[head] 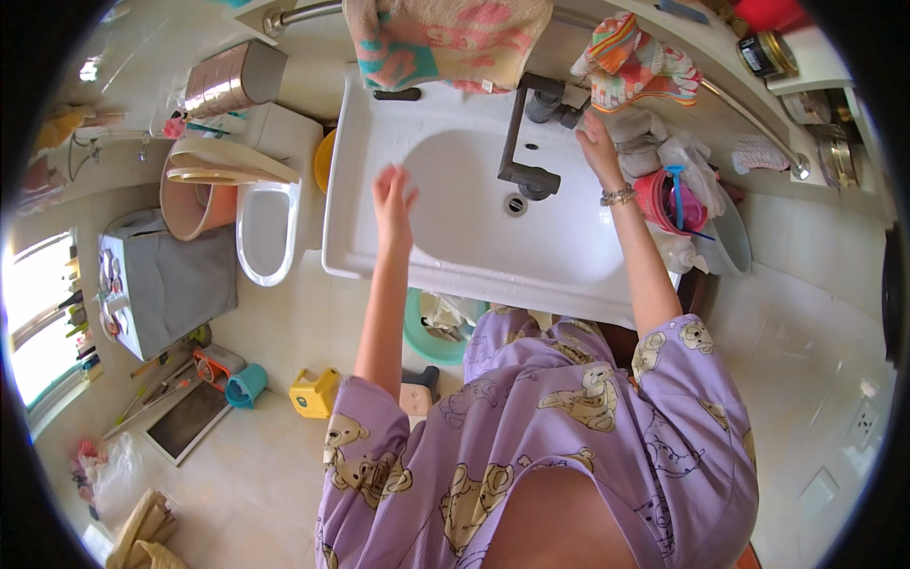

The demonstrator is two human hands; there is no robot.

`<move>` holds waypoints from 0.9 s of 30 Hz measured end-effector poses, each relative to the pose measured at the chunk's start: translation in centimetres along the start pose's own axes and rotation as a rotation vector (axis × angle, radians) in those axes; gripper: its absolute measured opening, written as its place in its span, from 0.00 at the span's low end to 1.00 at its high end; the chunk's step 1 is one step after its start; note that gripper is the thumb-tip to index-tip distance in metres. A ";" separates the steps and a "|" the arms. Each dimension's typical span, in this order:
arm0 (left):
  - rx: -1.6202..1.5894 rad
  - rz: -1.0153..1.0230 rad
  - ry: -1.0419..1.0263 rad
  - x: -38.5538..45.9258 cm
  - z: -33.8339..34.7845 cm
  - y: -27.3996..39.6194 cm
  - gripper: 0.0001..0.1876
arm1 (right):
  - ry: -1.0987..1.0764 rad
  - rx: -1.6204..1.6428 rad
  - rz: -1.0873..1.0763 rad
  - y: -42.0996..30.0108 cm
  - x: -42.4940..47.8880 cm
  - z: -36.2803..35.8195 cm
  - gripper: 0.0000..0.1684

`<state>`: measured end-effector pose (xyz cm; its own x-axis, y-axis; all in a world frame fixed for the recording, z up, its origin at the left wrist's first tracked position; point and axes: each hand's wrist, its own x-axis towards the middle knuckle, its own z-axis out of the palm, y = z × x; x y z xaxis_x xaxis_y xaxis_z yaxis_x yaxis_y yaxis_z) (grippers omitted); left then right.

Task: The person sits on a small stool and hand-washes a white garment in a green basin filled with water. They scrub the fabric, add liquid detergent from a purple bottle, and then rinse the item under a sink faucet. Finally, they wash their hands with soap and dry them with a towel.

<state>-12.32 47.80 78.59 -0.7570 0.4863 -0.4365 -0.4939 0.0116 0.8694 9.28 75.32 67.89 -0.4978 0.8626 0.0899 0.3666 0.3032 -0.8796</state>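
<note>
My left hand (pixel 393 203) hovers over the left part of a white ceramic sink basin (pixel 455 249), with its fingers loosely bent and nothing in them. On the right, my right hand (pixel 598 153) is raised beside the black faucet (pixel 522 128). Its fingertips are close to the faucet's handle (pixel 573 115); whether they touch it I cannot tell. A metal bracelet (pixel 617 196) circles my right wrist. The faucet's angled spout reaches over the basin, close to the metal drain (pixel 516 205). No running water shows. Droplets lie along the basin's front rim.
A patterned towel (pixel 448 43) hangs over the sink's back edge. Right of the basin are grey cloths (pixel 640 139), a pink cup (pixel 650 203) and a pump bottle (pixel 682 254). Below stands a green tub (pixel 416 334) holding cloth. A toilet (pixel 266 235) and yellow stool (pixel 313 393) are leftward.
</note>
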 end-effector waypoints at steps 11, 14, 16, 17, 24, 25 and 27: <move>0.099 0.027 -0.324 17.5 5.8 10.1 0.17 | -0.423 -0.056 -0.159 -13.4 -5.2 -2.8 0.14; 0.296 -0.178 -0.654 17.9 3.6 9.8 0.20 | -0.419 0.084 -0.151 -15.7 -5.2 -3.2 0.11; 0.510 -0.166 -0.878 17.4 2.4 10.8 0.21 | -0.396 0.223 -0.109 -18.1 -4.7 -3.0 0.11; 0.617 -0.160 -0.987 16.7 1.8 11.5 0.22 | -0.386 0.294 -0.087 -19.2 -4.4 -2.7 0.11; 0.536 0.620 -0.599 7.0 6.5 13.6 0.18 | -0.559 1.795 0.132 -29.1 0.6 4.3 0.26; 0.487 0.751 -0.482 5.6 8.0 13.4 0.18 | -0.588 2.031 0.241 -29.7 1.1 5.0 0.28; 0.402 0.910 -0.282 3.2 10.0 13.4 0.17 | -0.585 2.066 0.237 -30.0 1.3 7.0 0.30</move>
<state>-17.08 58.27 91.14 -0.6195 0.6435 0.4496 0.4334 -0.1972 0.8793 -7.88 64.56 91.13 -0.8511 0.4963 0.1711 -0.5046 -0.8634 -0.0058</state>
